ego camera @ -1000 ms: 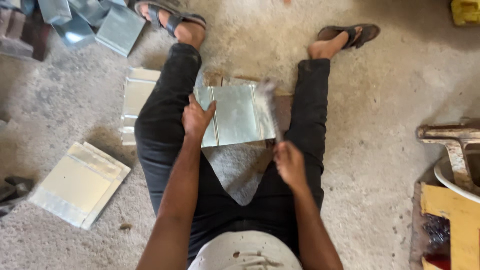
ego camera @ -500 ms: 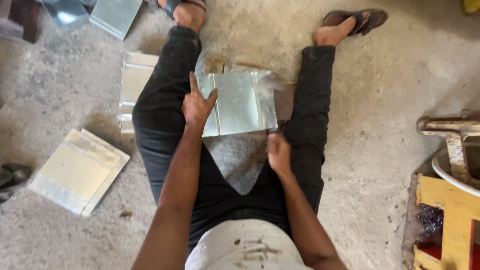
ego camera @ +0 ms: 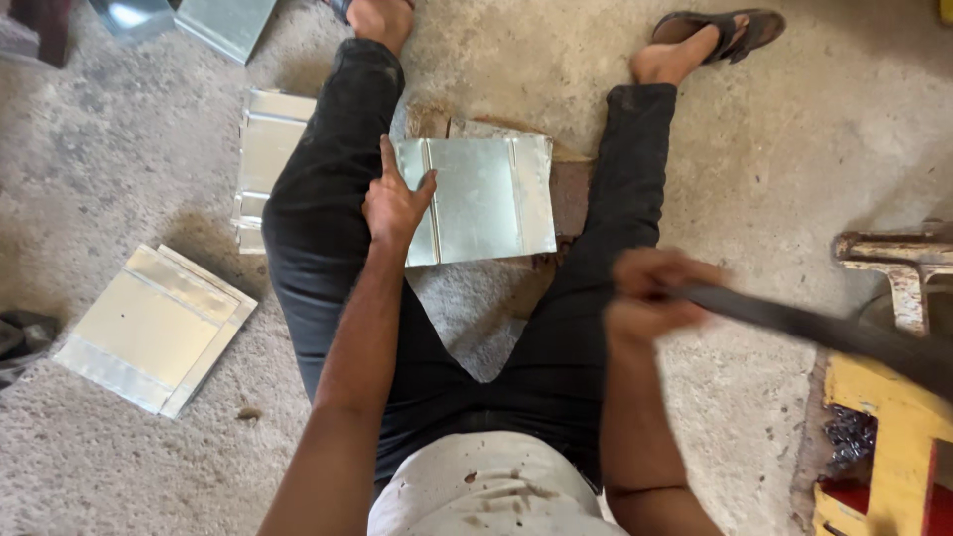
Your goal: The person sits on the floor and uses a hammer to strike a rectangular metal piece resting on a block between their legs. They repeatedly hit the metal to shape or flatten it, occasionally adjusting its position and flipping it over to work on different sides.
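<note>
I sit on the floor with my legs spread. A shiny folded sheet-metal piece (ego camera: 486, 199) lies flat between my legs on a rusty block (ego camera: 571, 194). My left hand (ego camera: 395, 203) presses down on the sheet's left edge, fingers spread. My right hand (ego camera: 650, 293) is raised over my right thigh and grips a long dark bar-like tool (ego camera: 824, 333) that blurs off to the right.
More sheet-metal pieces lie around: one under my left leg (ego camera: 266, 149), a stack at the left (ego camera: 154, 328), others at the top left (ego camera: 223, 22). A yellow wooden frame (ego camera: 893, 447) and a worn metal stand (ego camera: 898, 253) sit at the right. The floor is rough concrete.
My right hand has swung from the sheet's lower right corner out to the right and upward with the dark tool. My left hand stays on the sheet.
</note>
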